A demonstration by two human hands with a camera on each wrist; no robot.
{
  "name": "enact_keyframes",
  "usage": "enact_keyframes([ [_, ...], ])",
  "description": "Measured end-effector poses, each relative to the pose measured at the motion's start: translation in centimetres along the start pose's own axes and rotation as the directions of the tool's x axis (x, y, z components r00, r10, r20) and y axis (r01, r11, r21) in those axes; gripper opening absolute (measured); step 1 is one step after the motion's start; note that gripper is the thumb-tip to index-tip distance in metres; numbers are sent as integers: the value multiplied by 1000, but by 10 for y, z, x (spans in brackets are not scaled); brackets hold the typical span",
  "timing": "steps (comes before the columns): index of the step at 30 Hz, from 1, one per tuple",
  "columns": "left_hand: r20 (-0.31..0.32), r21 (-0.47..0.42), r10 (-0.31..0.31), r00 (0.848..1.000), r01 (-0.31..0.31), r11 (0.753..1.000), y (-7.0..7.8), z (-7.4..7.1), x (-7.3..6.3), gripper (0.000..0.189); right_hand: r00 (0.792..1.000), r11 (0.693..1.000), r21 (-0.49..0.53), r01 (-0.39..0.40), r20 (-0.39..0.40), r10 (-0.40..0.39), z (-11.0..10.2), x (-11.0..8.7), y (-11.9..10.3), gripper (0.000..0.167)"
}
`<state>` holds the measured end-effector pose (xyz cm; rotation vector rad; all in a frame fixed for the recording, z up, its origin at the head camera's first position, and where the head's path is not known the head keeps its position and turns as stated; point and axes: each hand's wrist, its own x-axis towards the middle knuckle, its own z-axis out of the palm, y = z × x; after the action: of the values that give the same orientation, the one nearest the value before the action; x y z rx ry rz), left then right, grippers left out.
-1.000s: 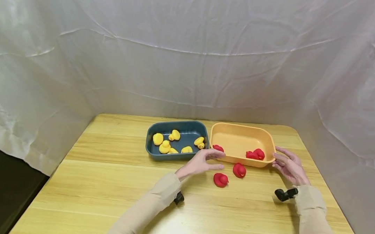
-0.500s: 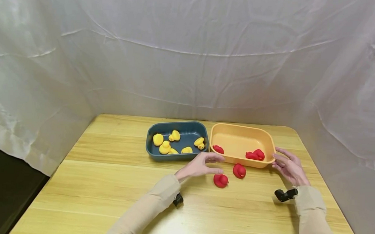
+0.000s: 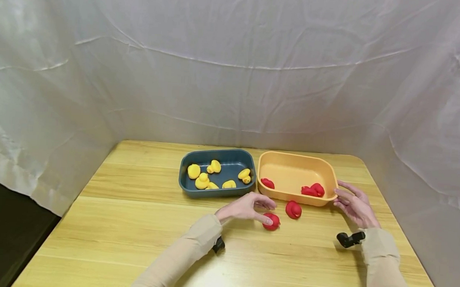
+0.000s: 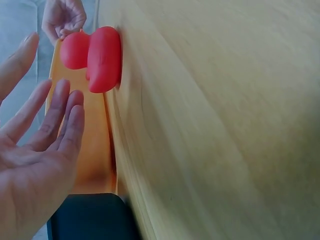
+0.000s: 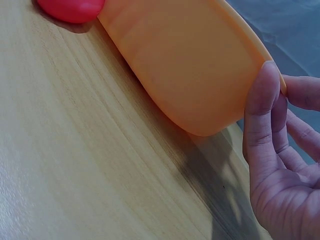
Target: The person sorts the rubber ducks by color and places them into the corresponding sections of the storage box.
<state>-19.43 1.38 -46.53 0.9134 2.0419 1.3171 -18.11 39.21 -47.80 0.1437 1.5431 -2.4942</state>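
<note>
My left hand (image 3: 246,207) hovers with fingers apart around a red rubber duck (image 3: 273,222) on the table. Its thumb overlaps that duck in the head view. In the left wrist view, a gap shows between the fingers (image 4: 59,117) and the duck (image 4: 104,60). At the right end of an orange bin (image 3: 291,163), my right hand (image 3: 355,204) pinches the rim. The right wrist view shows a thumb on the near side of the bin wall (image 5: 190,65) and a finger over the edge. A second red duck (image 3: 293,209) sits in front of the bin.
Several yellow ducks (image 3: 202,181) lie in a dark blue bin (image 3: 216,195), close beside the orange one's left end. Inside the orange bin are red ducks (image 3: 267,183), some at its right side. A pale sheet (image 3: 233,75) surrounds the wooden table (image 3: 135,190).
My left hand has come down toward the nearer red duck, from beside the orange bin's front left corner. The right hand keeps its place on the bin.
</note>
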Motion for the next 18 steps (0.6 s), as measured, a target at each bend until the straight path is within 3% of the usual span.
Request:
enact_keyframes([
  [3,36,40,-3,999,1,999,-1,0,1,56,1000,1000,9,2,5,-2,0,0,0,33],
  [9,87,159,40,995,-53,986,-2,0,2,56,1000,1000,17,6,10,-6,-1,2,0,33],
  [18,103,210,32,994,-53,976,-3,1,3,50,1000,1000,9,11,10,-11,0,0,1,32],
])
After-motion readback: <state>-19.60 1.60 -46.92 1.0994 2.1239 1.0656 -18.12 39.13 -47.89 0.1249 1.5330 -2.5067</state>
